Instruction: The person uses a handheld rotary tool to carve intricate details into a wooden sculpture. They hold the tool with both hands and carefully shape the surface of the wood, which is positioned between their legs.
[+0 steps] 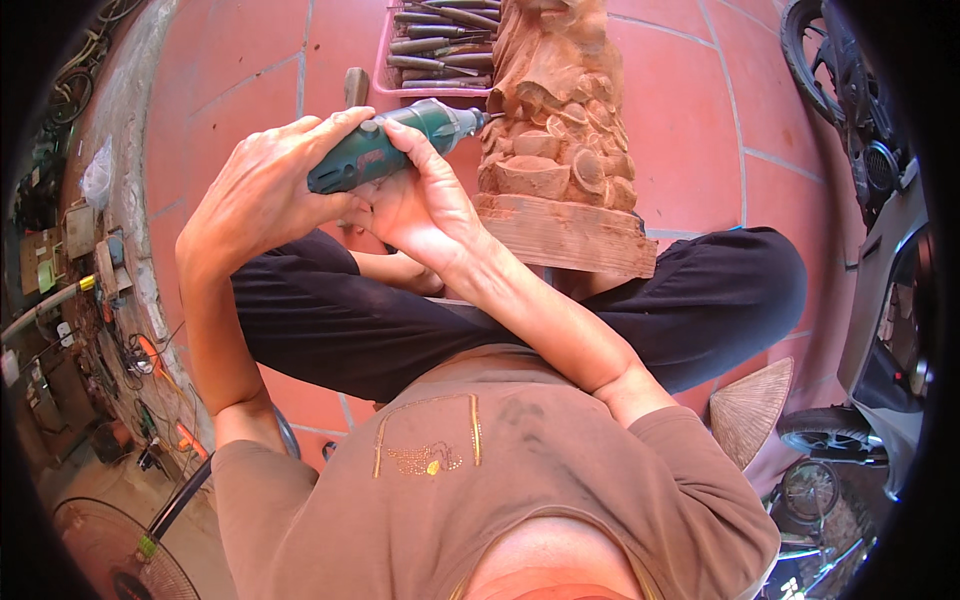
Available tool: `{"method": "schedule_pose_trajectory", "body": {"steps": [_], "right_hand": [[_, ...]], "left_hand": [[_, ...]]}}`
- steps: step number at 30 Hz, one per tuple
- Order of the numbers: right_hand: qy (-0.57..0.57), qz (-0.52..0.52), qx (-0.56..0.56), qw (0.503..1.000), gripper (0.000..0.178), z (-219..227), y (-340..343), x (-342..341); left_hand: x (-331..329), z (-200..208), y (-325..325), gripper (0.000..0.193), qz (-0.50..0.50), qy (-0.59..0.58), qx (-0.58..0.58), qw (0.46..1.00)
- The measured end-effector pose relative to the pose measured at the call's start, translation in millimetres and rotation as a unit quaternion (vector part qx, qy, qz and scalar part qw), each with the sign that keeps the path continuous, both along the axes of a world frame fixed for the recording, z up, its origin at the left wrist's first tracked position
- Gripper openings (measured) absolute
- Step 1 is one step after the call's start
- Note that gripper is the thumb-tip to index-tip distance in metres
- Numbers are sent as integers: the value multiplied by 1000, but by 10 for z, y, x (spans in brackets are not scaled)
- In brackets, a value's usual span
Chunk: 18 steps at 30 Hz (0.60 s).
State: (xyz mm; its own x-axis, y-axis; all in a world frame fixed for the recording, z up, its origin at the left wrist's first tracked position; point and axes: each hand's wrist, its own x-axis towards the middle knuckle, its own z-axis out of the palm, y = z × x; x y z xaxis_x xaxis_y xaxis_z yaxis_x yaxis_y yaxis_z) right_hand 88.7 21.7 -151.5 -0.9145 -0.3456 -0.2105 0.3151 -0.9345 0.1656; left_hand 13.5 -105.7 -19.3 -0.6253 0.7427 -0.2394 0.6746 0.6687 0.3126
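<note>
A green rotary tool (425, 125) with a grey nose lies across both my hands, its thin bit pointing right. My left hand (270, 180) grips the rear of its body, fingers over the top. From below, my right hand (425, 205) holds it, thumb laid along the upper side. The bit's tip is at the left edge of a reddish-brown wood carving (560, 150); whether it touches cannot be made out. Rounded, coin-like and bowl-like shapes cover the carving above its plain block base (570, 235), which stands between my crossed legs.
A pink basket (382, 60) of carving chisels stands beyond the tool, near a wooden handle (355, 88). Motorbike parts (880, 170) and a conical hat (750, 410) are at right. Cables and tools (150, 355) line the left wall, with a fan (125, 550) at lower left.
</note>
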Motion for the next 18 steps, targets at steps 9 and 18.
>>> {"method": "schedule_pose_trajectory", "body": {"steps": [9, 18], "right_hand": [[-13, 44, 8, 999, 48, -180, -153, 31], [-15, 41, 35, 998, 48, -155, -95, 31]], "left_hand": [[27, -155, -182, 75, -14, 13, 10, 1000], [-43, -287, -245, 77, -80, 93, 17, 992]]}}
